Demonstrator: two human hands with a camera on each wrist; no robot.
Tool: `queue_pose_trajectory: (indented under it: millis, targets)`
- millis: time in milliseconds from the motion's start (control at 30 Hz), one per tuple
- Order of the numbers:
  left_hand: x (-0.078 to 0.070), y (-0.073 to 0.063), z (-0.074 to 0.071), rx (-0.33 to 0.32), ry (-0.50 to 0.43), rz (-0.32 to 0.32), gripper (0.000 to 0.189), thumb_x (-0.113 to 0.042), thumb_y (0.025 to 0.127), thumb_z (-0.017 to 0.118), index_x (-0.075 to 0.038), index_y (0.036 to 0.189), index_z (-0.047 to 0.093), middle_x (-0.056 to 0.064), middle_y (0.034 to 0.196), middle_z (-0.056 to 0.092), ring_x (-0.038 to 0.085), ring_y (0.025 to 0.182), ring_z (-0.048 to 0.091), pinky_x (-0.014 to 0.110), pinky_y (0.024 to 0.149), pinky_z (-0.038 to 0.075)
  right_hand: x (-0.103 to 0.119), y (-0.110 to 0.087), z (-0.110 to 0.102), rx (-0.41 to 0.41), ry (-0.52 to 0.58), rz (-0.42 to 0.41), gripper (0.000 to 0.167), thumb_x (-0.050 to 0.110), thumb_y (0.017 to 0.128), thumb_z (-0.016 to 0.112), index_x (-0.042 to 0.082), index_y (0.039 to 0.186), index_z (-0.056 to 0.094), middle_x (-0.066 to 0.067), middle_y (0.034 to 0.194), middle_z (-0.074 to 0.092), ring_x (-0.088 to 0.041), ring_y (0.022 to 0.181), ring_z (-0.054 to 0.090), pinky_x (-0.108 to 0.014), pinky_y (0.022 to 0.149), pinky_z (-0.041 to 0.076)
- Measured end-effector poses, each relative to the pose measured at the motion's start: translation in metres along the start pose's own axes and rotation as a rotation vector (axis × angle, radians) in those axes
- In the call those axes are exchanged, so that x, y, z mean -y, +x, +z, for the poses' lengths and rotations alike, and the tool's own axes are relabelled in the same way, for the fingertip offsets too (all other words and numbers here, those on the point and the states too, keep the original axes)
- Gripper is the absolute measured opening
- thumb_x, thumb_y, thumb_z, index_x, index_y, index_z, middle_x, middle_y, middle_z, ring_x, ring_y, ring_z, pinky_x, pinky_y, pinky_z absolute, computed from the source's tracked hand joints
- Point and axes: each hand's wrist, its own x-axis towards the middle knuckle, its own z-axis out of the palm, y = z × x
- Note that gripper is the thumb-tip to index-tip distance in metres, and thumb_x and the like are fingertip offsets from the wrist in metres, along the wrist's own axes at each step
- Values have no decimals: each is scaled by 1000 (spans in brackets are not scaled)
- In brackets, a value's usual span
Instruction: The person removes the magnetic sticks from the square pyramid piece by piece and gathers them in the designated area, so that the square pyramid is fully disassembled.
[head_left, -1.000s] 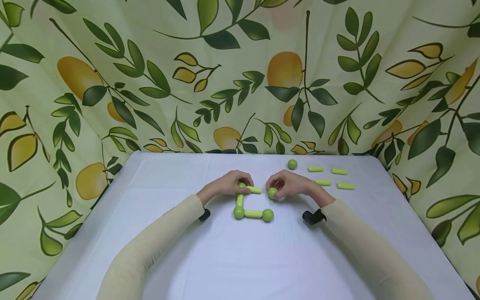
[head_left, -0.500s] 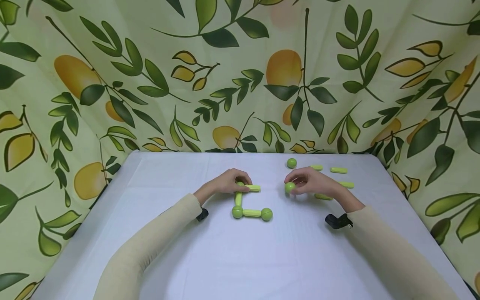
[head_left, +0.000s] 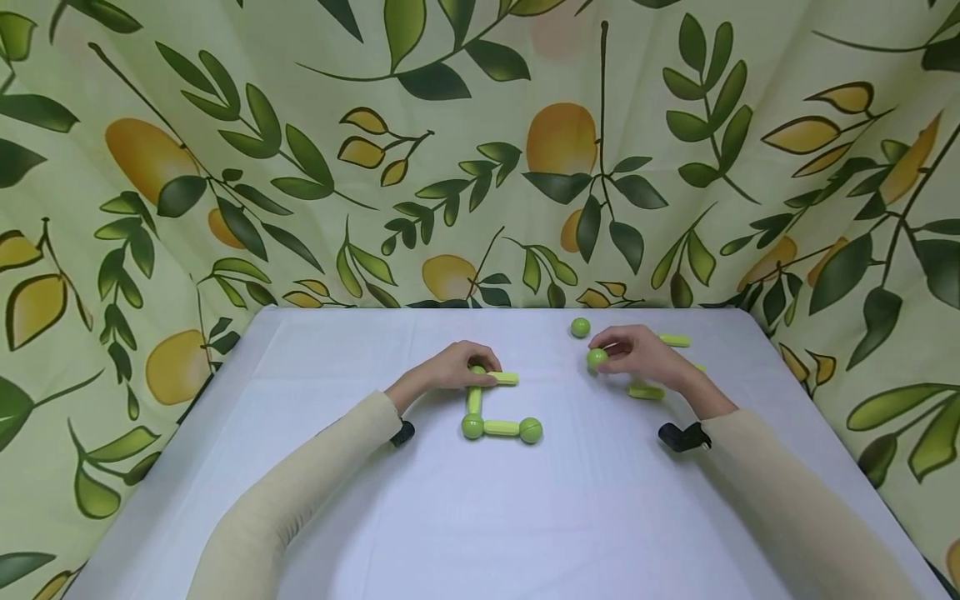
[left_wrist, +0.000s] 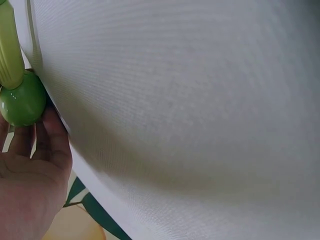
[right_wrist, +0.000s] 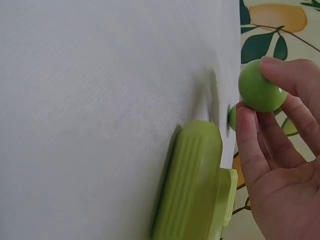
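Observation:
My left hand (head_left: 459,365) grips a green ball (left_wrist: 25,100) at the far left corner of a joined figure of balls and rods. From that ball, one light-green rod (head_left: 504,378) points right and another rod (head_left: 474,402) runs toward me. The near rod meets a corner ball (head_left: 472,426), where a third rod (head_left: 501,428) leads right to an end ball (head_left: 531,430). Off to the right, my right hand (head_left: 641,354) pinches a separate green ball (right_wrist: 261,87) between thumb and fingers, raised over the table.
A loose ball (head_left: 580,327) lies near the table's back edge. Loose rods (head_left: 647,391) lie beneath and behind my right hand, some partly hidden by it. White cloth covers the table (head_left: 450,517); a leaf-patterned curtain (head_left: 480,200) hangs behind it.
My right hand has carried its ball away from the open end of the upper rod, rightward and slightly back toward the loose rods. My left hand has kept its place on the corner ball.

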Motion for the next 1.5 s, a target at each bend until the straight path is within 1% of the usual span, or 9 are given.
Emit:
queue_pose_trajectory:
  millis: [100, 233, 367, 533, 700, 900, 1033, 1233, 1500]
  targets:
    - [0, 0, 0, -1, 1, -3, 10, -11, 95, 74, -8, 105, 74, -4, 96, 69, 12, 91, 60, 28, 86, 48, -1, 6, 1, -8, -6, 3, 36, 2, 85, 82, -4, 118, 69, -16, 118, 67, -33, 109, 63, -24, 89, 51]
    - [-1, 0, 1, 0, 0, -1, 10, -11, 95, 74, -9, 105, 74, -4, 96, 68, 12, 91, 59, 28, 85, 47, 0, 15, 6, -15, -15, -3, 35, 4, 85, 83, -4, 117, 70, -17, 117, 68, -34, 107, 65, -33, 92, 52]
    - [-1, 0, 1, -1, -2, 3, 10, -11, 95, 74, -9, 105, 74, -4, 96, 68, 12, 91, 59, 28, 85, 47, 0, 25, 12, -19, -17, -33, 35, 2, 85, 83, -5, 116, 70, -18, 116, 68, -36, 106, 66, -40, 94, 52]
    - [-2, -1, 0, 1, 0, 3, 10, -11, 95, 74, -8, 105, 74, -3, 95, 68, 12, 90, 59, 28, 84, 47, 0, 34, 20, -20, -4, -76, 33, -4, 84, 81, -9, 113, 69, -22, 116, 67, -38, 105, 65, -42, 94, 52]
    - [-3, -2, 0, 1, -6, 2, 10, -10, 95, 74, -8, 105, 74, -3, 94, 68, 12, 89, 59, 27, 83, 48, 4, 38, 26, -15, 2, -57, 34, -4, 83, 82, -9, 114, 69, -21, 115, 67, -38, 106, 65, -40, 93, 53]
    - [-2, -1, 0, -3, -8, 13, 9, -10, 95, 74, -8, 104, 74, -4, 93, 67, 11, 88, 59, 27, 82, 48, 9, 44, 33, -16, 7, -67, 35, -3, 83, 82, -9, 115, 69, -21, 115, 67, -39, 107, 64, -46, 94, 51]
    - [0, -1, 1, -4, -7, 22, 9, -9, 95, 74, -7, 104, 73, -4, 93, 68, 11, 88, 59, 27, 82, 48, 11, 47, 36, -11, -11, -55, 34, -3, 84, 81, -9, 115, 68, -22, 116, 67, -40, 107, 64, -45, 94, 52]
    - [0, -1, 2, -6, -3, 28, 9, -9, 95, 74, -7, 104, 73, -4, 94, 68, 11, 88, 59, 27, 82, 48, 11, 49, 37, 3, -24, -33, 35, -4, 84, 81, -8, 116, 68, -20, 116, 67, -38, 109, 64, -45, 95, 51]
    - [-1, -2, 1, -6, -2, 13, 10, -9, 94, 75, -8, 104, 73, -3, 95, 68, 12, 90, 59, 27, 85, 48, 14, 47, 32, 10, -19, -2, 38, 0, 84, 82, -7, 119, 68, -18, 117, 68, -36, 108, 64, -45, 95, 51]
